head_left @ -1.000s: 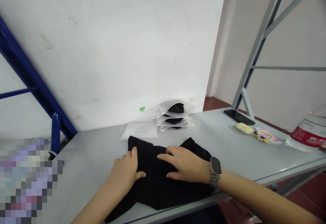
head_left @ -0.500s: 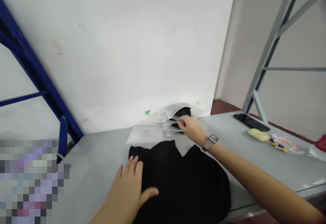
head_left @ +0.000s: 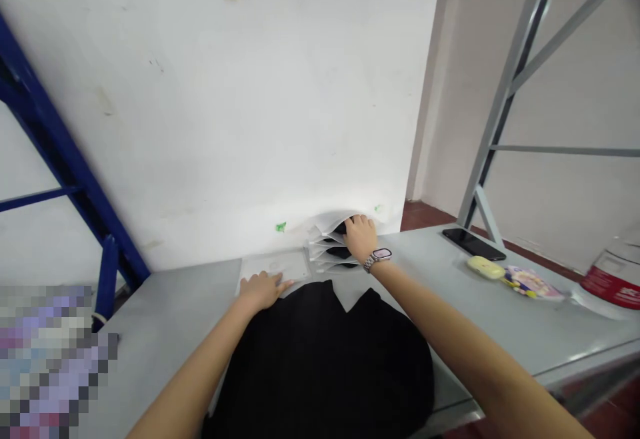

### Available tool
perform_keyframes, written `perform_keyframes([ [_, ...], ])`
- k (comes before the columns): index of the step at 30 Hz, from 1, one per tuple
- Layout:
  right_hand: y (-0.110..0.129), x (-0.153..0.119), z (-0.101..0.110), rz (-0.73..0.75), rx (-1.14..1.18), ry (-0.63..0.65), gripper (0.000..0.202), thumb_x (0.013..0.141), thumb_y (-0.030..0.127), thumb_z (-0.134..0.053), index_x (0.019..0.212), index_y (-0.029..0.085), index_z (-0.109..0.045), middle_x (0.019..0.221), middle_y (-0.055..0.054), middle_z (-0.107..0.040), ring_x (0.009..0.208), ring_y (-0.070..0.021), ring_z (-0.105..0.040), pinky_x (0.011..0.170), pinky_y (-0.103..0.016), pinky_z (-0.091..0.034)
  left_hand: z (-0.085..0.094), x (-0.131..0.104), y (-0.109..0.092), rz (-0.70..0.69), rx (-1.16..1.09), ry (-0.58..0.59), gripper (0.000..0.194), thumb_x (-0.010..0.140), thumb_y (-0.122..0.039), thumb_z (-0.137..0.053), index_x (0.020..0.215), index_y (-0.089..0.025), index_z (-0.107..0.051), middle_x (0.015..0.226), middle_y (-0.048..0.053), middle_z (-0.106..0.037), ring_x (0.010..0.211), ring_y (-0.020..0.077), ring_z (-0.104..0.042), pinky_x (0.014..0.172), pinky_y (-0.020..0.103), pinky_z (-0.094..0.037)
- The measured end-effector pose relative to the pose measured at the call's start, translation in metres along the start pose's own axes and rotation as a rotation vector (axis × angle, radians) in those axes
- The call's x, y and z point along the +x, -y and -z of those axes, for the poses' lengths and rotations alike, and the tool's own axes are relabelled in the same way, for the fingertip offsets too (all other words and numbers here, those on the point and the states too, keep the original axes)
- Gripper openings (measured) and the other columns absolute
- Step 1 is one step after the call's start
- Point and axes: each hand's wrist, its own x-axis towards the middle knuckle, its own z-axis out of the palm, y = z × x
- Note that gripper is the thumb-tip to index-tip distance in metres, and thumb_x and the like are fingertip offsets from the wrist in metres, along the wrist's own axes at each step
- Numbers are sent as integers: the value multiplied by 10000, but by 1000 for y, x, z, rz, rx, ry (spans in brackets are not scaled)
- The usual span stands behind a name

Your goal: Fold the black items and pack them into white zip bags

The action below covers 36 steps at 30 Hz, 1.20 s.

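Observation:
A black cloth garment [head_left: 330, 366] lies spread on the grey table, its notched edge toward the wall. My left hand [head_left: 263, 290] rests with fingers apart on a flat translucent bag [head_left: 295, 264], beside the garment's far left edge. At the wall stands a stack of translucent bags [head_left: 320, 252] with black items inside. My right hand [head_left: 361, 234], a watch on its wrist, is at the mouth of the top bag, its fingers curled at the black item [head_left: 341, 228]; whether it grips this is hidden.
On the right of the table [head_left: 510, 332] lie a black phone [head_left: 474, 244], a yellow case [head_left: 485, 267] and a colourful trinket [head_left: 533, 284]. A bottle with a red label [head_left: 613, 286] stands at the right edge. A blue frame [head_left: 65, 139] rises at the left.
My left hand has moved forward from the garment onto the flat bag. My right hand has moved onto the top bag's opening. The view has shifted, and the bottle now shows.

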Motion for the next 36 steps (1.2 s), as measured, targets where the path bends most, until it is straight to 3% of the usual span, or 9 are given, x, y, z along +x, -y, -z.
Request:
perform_keyframes([
  [4,0,-11,19,-19,21,-94,172,792,194,-528,946,135,-574,932,-125,-567,890,-261,-465,773,-376,-346,1,1,-3,33,-34,-86,543,806,-607,-423,1204,-279,-592,1244,182,-576,1164,433,-490,927,639,-296],
  [7,5,-29,43,50,103,-260,153,783,243,-537,896,144,-564,860,-104,-545,826,-244,-449,745,-372,-358,11,-9,-13,39,-85,-224,654,837,-598,-392,1363,-209,-400,1397,203,-417,1285,404,-365,979,602,-287],
  [11,19,-50,65,330,259,-438,121,744,202,-540,851,155,-573,804,-86,-531,782,-229,-438,700,-365,-371,35,-39,-38,-306,-282,-720,938,777,-517,-595,1455,-178,-41,1506,178,-194,1380,290,-209,1059,462,-296],
  [15,29,-55,72,492,340,-436,142,716,144,-495,818,164,-593,840,-96,-543,801,-227,-445,689,-361,-396,58,-72,-55,-557,-478,-1044,582,749,-360,-689,1255,-256,-419,1389,103,-418,1286,273,-390,1027,467,-351],
  [20,25,-55,73,423,467,-234,295,706,117,-472,963,188,-598,1000,-104,-576,936,-235,-506,784,-381,-443,60,-85,-43,-547,-483,-814,116,838,-345,-571,791,-249,-618,923,17,-673,931,212,-623,879,348,-468],
  [25,2,-43,65,-196,906,-474,383,830,209,-439,1204,171,-511,1171,-131,-553,1146,-238,-491,998,-433,-378,45,-59,5,-97,-624,-923,170,832,-402,-513,817,-232,-499,789,9,-624,776,201,-634,714,316,-504],
  [30,-24,-33,40,-645,1214,-509,493,811,372,-541,1266,190,-481,1279,-94,-540,1231,-218,-463,1033,-409,-375,20,-23,53,150,-770,-722,146,797,-348,-460,807,-231,-372,557,-58,-520,462,171,-590,449,274,-471],
  [33,-27,-35,26,-765,1359,-377,534,774,376,-584,1267,196,-482,1249,-94,-577,1182,-230,-523,959,-415,-459,4,-8,64,203,-730,-608,130,740,-283,-512,740,-229,-394,510,-48,-524,475,190,-594,509,318,-497],
  [36,-23,-38,22,-807,1466,-317,561,748,345,-623,1268,193,-479,1247,-106,-582,1150,-246,-555,920,-420,-496,1,-3,63,206,-680,-607,112,709,-243,-540,777,-210,-457,699,34,-608,786,266,-649,765,431,-499],
])
